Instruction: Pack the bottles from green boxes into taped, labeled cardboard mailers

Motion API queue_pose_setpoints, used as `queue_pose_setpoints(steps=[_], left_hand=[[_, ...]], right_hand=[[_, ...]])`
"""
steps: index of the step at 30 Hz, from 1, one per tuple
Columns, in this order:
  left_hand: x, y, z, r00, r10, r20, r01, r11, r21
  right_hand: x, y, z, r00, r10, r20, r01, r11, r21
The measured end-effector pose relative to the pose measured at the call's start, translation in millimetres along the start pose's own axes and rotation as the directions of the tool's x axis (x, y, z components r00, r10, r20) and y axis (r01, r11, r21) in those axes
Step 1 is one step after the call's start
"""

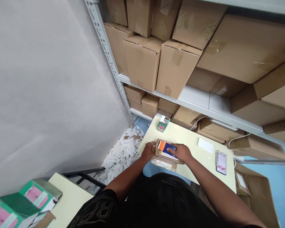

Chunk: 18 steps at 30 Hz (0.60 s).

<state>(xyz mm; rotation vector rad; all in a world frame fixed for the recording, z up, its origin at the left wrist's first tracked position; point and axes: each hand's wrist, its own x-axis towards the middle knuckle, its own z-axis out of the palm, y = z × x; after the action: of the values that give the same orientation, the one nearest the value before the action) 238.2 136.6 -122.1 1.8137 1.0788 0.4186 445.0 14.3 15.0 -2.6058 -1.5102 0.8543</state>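
Observation:
A small brown cardboard box (158, 154) is held in front of me over the near edge of the pale table. My left hand (147, 152) is closed on its left end. My right hand (183, 153) grips the right side, its thumb on a flat dark blue piece (169, 147) lying on the box's top; its other fingers are mostly hidden. Beside the blue piece is an orange and white label (162, 146). Just below the box, nearer my body, shows a clear-taped package (165, 164); what supports it is hidden.
On the table (180, 129) are a green carton (163, 123), white paper (205, 145) and a phone (221, 162). Shelves of cardboard boxes (142, 60) stand behind. Shredded paper (123, 152) covers the floor at left. Green cartons (35, 194) sit lower left; an open box (261, 193) is right.

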Motion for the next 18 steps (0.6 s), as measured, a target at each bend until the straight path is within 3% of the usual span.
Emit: queue_pose_setpoints(steps=[2, 5, 7, 12, 16, 18], left_hand=[[-2, 4, -12.4, 0.986, 0.166, 0.030, -0.168, 0.983, 0.072], [-5, 16, -20.3, 0.901, 0.410, 0.143, -0.425, 0.899, 0.103], [-5, 25, -15.8, 0.872, 0.447, 0.199, -0.474, 0.873, 0.114], [2, 37, -0.4, 0.860, 0.465, 0.212, -0.510, 0.808, 0.294], [16, 35, 0.0, 0.782, 0.565, 0.263, -0.623, 0.696, 0.357], [20, 33, 0.2, 0.764, 0.578, 0.286, -0.645, 0.670, 0.368]], right_hand=[[-1, -1, 0, 1.000, -0.002, -0.002, 0.002, 1.000, 0.012], [-1, -2, -1, 1.000, 0.002, 0.005, -0.002, 0.999, 0.047], [-1, -3, -3, 1.000, 0.024, 0.007, -0.025, 0.997, 0.070], [2, -3, -6, 0.999, 0.038, -0.004, -0.038, 0.995, 0.090], [4, 1, -6, 1.000, 0.014, -0.015, -0.012, 0.993, 0.113], [5, 2, -4, 1.000, 0.009, -0.011, -0.008, 0.994, 0.106]])
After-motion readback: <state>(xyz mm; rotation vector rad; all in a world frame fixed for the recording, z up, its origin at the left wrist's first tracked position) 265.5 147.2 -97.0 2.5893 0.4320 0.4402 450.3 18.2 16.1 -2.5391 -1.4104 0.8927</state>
